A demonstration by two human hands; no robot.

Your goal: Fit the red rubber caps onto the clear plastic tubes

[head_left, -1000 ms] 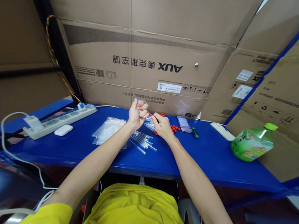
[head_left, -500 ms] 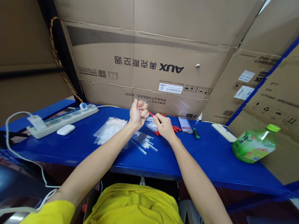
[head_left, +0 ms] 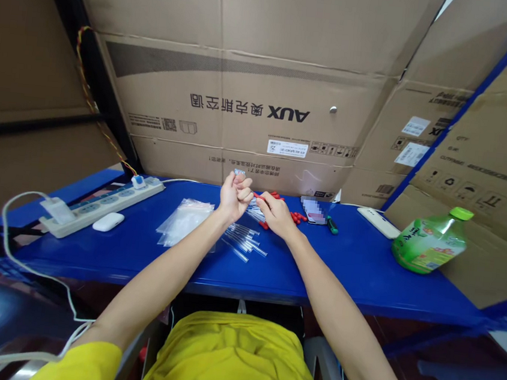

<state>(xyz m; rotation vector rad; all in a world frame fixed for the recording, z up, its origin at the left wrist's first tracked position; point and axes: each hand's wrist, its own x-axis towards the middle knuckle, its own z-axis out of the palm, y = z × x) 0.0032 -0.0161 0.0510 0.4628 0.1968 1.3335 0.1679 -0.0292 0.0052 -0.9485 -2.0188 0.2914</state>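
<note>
Above the blue table, my left hand (head_left: 233, 200) is closed in a loose fist. A small, pale, blue-marked piece (head_left: 239, 172) shows just above its fingers; what the fist holds is largely hidden. Close beside it, my right hand (head_left: 278, 215) pinches a slim red dropper bulb (head_left: 258, 196), whose tip reaches the left fingers. Under and behind the hands lie clear thin tubes (head_left: 247, 242) in a loose fan. More red dropper bulbs (head_left: 298, 218) are heaped past the right hand. Left of the tubes rests a stack of clear plastic bags (head_left: 185, 222).
A phone (head_left: 313, 210) and a green-and-black tool (head_left: 332, 225) lie at the back. To the right are a white power bank-like block (head_left: 377, 223) and a green bottle (head_left: 430, 242). A power strip (head_left: 102, 205) and white earbud case (head_left: 109, 221) are left. Cardboard (head_left: 256, 81) walls the back.
The view has shifted slightly. Both hands keep nearly the same place and grip, and the left fingers have loosened a little, with more of the pale piece showing above them.
</note>
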